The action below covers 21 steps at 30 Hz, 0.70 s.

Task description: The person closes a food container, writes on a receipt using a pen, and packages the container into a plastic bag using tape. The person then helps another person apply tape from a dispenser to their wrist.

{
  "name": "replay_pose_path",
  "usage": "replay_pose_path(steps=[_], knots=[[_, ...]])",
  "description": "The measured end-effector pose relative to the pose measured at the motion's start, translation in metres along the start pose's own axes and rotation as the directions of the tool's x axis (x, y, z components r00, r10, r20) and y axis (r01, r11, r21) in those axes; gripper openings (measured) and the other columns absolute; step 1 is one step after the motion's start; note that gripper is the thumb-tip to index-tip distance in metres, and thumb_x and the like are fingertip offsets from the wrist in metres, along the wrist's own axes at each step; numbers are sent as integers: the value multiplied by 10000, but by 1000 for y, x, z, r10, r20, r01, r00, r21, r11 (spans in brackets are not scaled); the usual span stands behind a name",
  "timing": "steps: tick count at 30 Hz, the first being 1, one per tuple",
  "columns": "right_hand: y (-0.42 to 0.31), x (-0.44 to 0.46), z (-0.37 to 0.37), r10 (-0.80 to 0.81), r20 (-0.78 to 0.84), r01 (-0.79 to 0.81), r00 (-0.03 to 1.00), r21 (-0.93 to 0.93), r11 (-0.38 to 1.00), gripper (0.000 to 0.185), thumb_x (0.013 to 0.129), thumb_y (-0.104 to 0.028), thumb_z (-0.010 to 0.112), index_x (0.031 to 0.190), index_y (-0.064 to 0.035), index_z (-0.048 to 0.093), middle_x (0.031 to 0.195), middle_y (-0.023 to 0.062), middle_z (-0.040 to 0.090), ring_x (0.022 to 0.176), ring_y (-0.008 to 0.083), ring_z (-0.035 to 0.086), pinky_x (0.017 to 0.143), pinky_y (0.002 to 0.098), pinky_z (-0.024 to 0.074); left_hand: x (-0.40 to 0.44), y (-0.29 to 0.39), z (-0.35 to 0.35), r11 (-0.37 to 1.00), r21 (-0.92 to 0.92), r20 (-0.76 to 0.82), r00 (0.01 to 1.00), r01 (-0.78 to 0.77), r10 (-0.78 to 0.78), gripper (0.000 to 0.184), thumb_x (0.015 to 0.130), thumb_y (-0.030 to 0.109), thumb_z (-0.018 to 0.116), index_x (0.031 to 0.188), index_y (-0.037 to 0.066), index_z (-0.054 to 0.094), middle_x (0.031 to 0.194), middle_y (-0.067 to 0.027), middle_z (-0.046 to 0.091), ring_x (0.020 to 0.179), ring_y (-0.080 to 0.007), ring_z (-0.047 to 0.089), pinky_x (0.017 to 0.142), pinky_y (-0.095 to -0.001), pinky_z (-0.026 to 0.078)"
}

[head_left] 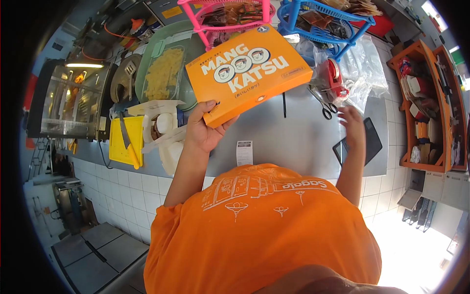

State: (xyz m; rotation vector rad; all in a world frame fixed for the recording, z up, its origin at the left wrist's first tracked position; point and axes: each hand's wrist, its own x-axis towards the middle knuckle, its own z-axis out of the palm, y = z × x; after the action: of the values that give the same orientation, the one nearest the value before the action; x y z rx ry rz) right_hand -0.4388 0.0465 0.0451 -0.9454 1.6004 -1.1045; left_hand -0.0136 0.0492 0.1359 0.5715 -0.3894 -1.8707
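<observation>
An orange box (249,73) with "MANG KATSU" printed on its lid is raised above the steel counter. My left hand (208,128) grips it by its near left corner, thumb on the lid. To the right, my right hand (353,125) has its fingers apart and holds nothing, over the counter by a black tablet-like object (372,141). Close to its fingertips lie black-handled scissors (327,110) and a red tape dispenser (334,78). A small printed paper slip (245,153) rests at the counter's front edge.
On the left are a yellow cutting board (116,142) with a knife (128,138), opened white cartons (169,130) and a container of yellow food (164,71). Pink (270,14) and blue (290,22) racks stand behind; clear plastic bags (364,63) lie at right.
</observation>
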Motion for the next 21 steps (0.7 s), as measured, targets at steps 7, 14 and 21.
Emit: replay_pose_path(steps=[7,14,21], knots=[[-74,-87,141,-322,396,101,860,487,868,132,913,-199,615,937,-84,555,876,-15,570,810,84,520,754,241,423,17,-12,40,995,97,-73,997,-15,22,427,848,181,559,1238,26,479,1160,-124,605,1063,-267,606,884,-424,528],[-90,-89,172,-175,156,56,972,568,821,151,884,-214,670,914,-98,577,833,-49,572,764,53,516,713,242,442,4,-16,55,998,64,77,997,-18,13,334,858,173,563,1141,-1,531,1141,-104,604,1041,-256,611,888,-422,523],[-83,-98,165,-394,68,261,917,645,719,132,876,-154,672,959,-75,607,914,2,635,793,83,572,738,252,471,-13,-18,54,996,-1,199,976,93,-91,370,884,153,492,1197,-46,507,1149,-163,618,1071,-306,611,946,-493,495]])
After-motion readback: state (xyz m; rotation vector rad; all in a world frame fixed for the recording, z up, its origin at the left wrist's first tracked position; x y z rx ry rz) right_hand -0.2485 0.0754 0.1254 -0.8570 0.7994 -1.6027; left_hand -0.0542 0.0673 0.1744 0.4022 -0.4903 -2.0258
